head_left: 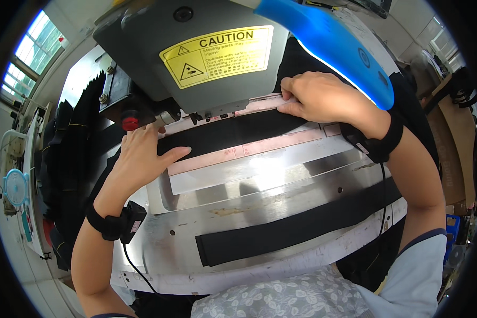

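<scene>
A long black fabric strip (238, 130) lies flat under the head of a grey sewing machine (138, 37), between pinkish guide strips (212, 160) on a clear template. My left hand (139, 156) is at the strip's left end. Its thumb is stretched out on the fabric, apart from the fingers, whose tips are partly hidden behind the machine's parts. On the strip's right part rests my right hand (326, 98). The thumb lies on the black fabric and the bent forefinger is by the far guide strip, with a gap between them.
Nearer me, another folded black strip (281, 233) lies on the metal worktable (191, 220). A bright blue lamp (334, 45) hangs above my right hand. Dark fabric pieces (63, 175) are stacked at left, beside a red button (130, 122). Cardboard (450, 143) stands at right.
</scene>
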`<state>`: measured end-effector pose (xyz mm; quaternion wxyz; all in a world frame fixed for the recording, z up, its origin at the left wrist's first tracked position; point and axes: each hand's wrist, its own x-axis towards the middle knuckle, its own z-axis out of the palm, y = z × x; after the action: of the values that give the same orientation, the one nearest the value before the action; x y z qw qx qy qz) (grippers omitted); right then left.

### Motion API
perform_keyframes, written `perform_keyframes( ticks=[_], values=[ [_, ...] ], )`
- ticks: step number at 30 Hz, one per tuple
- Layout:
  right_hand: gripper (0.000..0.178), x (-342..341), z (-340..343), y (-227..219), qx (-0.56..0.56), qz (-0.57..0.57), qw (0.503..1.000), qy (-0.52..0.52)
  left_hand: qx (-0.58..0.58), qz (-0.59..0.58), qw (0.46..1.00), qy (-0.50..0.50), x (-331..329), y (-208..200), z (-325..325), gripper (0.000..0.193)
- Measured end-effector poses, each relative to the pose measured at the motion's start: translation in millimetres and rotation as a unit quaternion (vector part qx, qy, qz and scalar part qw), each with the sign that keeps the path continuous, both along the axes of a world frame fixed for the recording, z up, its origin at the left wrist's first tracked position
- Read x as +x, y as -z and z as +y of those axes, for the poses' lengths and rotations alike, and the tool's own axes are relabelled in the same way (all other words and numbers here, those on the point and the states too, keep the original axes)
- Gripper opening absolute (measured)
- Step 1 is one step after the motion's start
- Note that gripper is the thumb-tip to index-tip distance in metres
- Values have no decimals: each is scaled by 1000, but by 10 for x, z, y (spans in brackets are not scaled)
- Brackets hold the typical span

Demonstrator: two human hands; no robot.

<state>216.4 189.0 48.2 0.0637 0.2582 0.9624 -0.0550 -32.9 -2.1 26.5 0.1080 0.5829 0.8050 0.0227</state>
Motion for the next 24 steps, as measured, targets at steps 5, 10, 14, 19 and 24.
perform_keyframes(
  ticks=[5, 10, 14, 19, 24],
  values=[
    [34, -91, -15, -76, -87, -26, 996, 21, 47, -38, 998, 10, -24, -55, 14, 57],
    [28, -162, -34, 167, -113, 77, 991, 4, 62, -43, 997, -6, 5, -139, 22, 44],
    [24, -201, -55, 210, -130, 126, 983, 36, -74, -70, 994, -27, -141, -271, 245, 47],
    [21, -217, -30, 165, -54, 165, 983, 60, 50, -125, 990, 34, -555, 189, 367, 45],
    [20, -39, 520, 440, 112, 284, 951, -55, 94, -126, 987, 14, -539, 208, 482, 45]
  ],
)
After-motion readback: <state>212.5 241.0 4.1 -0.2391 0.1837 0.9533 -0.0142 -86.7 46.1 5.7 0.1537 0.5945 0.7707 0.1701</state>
